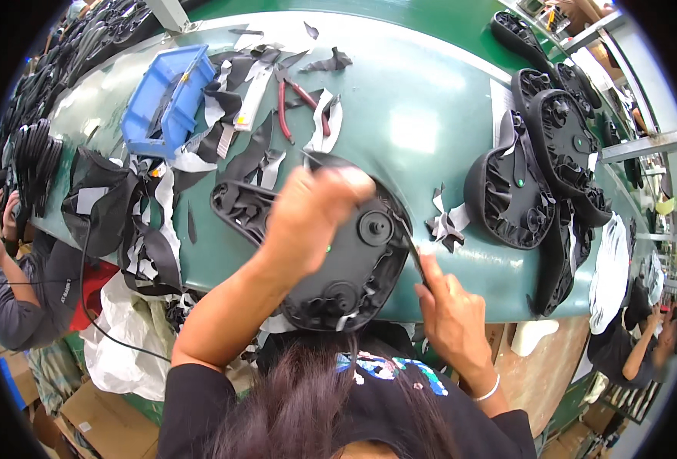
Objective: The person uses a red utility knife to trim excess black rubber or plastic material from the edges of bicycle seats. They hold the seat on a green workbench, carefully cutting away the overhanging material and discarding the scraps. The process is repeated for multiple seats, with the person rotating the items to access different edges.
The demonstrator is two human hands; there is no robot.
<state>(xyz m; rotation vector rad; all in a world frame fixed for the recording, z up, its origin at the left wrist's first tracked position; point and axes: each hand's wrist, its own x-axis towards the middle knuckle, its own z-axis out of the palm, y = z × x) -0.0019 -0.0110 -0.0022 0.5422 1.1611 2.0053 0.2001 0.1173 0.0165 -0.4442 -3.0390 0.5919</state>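
A black padded seat [296,287] lies underside up at the table's near edge, its gathered cover folded over the rim and round mounts on its base. Above its far part is my left hand [319,206], closed and blurred by motion. Black cover material [329,161] shows at the far side of that fist and seems gripped in it. My right hand [453,314] is closed on a slim dark knife [415,256], whose thin tip meets the seat's right rim. The knife's handle is mostly hidden in my fingers.
Red-handled cutting pliers [283,111] lie among black and white scraps [258,157] beside a blue bin [166,103]. More black seats [510,180] are piled at right. A dark cable [86,268] hangs at left. One person [28,287] works at left, another [637,352] at right.
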